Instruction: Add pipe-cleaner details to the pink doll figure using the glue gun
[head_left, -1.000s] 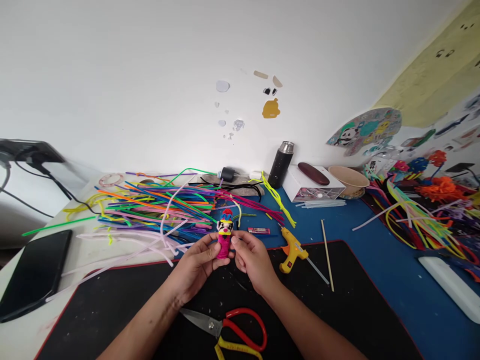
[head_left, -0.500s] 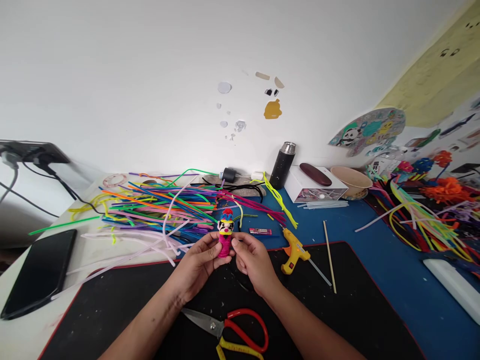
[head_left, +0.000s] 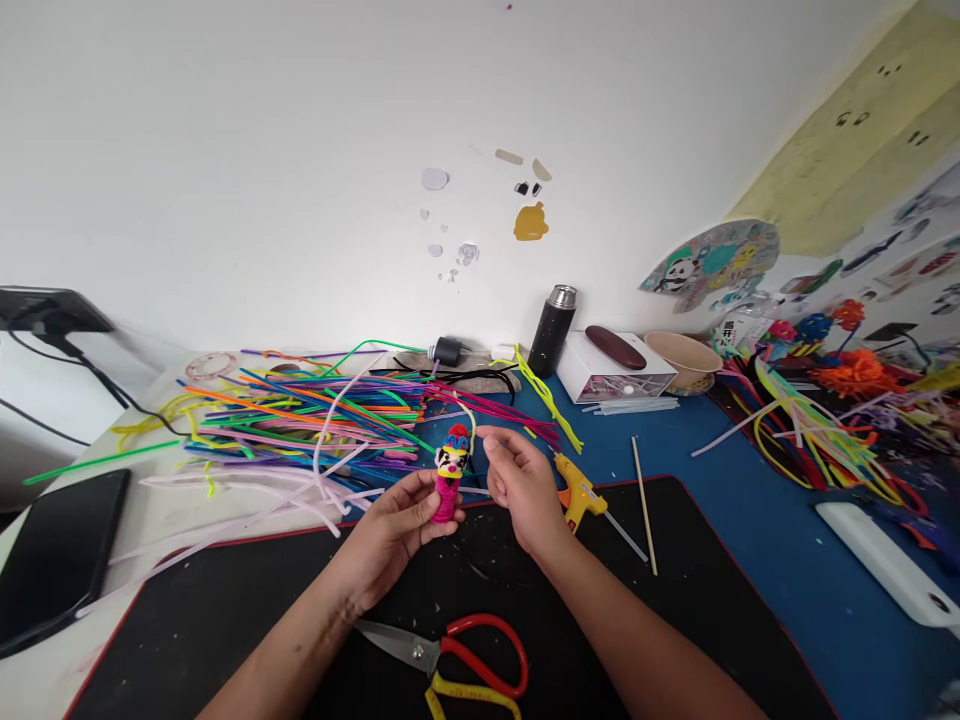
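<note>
My left hand [head_left: 401, 520] grips a small doll [head_left: 448, 500] by its magenta body, upright above the black mat. Its white face has black markings, with yellow bands and a blue-and-red headdress. To the right of the doll's head, my right hand [head_left: 529, 485] is raised with its index finger stretched toward the headdress and the other fingers curled; I see nothing held in it. Below both hands, scissors [head_left: 420, 652] with one red and one yellow handle lie on the mat.
Many coloured pipe cleaners [head_left: 300, 410] cover the left back. On the right lie a yellow glue gun [head_left: 581, 492] and a wooden stick [head_left: 645, 510]. Behind stand a black flask [head_left: 553, 330], a white box [head_left: 611, 370] and a bowl [head_left: 682, 360]. A phone [head_left: 67, 550] lies left.
My right hand has left the doll's body and risen to the right of its head. The left hand still holds the doll, now slightly tilted. The view has shifted a little.
</note>
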